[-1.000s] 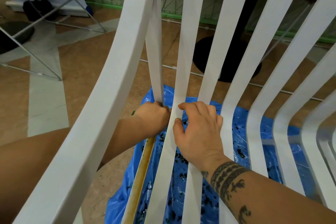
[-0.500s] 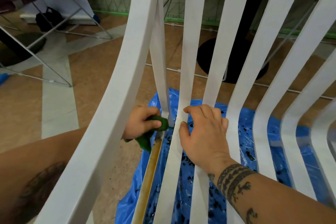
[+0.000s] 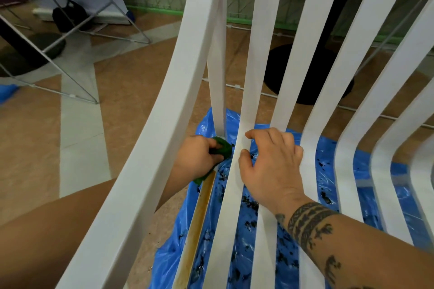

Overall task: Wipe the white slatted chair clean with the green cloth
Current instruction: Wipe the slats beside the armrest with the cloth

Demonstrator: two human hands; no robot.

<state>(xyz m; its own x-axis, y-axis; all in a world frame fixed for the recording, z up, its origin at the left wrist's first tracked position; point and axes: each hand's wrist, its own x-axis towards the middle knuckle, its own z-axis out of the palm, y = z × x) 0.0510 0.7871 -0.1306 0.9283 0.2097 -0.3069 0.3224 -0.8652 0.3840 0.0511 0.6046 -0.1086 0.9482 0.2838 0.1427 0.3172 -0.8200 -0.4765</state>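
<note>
While my left hand (image 3: 197, 156) grips the bunched green cloth (image 3: 223, 147) against the foot of a narrow upright (image 3: 217, 77) on the white slatted chair (image 3: 162, 129), my right hand (image 3: 272, 166) holds a neighbouring slat, forefinger and thumb curled round its edges. Beneath lies a crumpled blue plastic sheet (image 3: 244, 237) speckled with dark flecks.

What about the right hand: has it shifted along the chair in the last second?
No. The right hand still holds the same white slat, level with the foot of the thin upright beside it.
</note>
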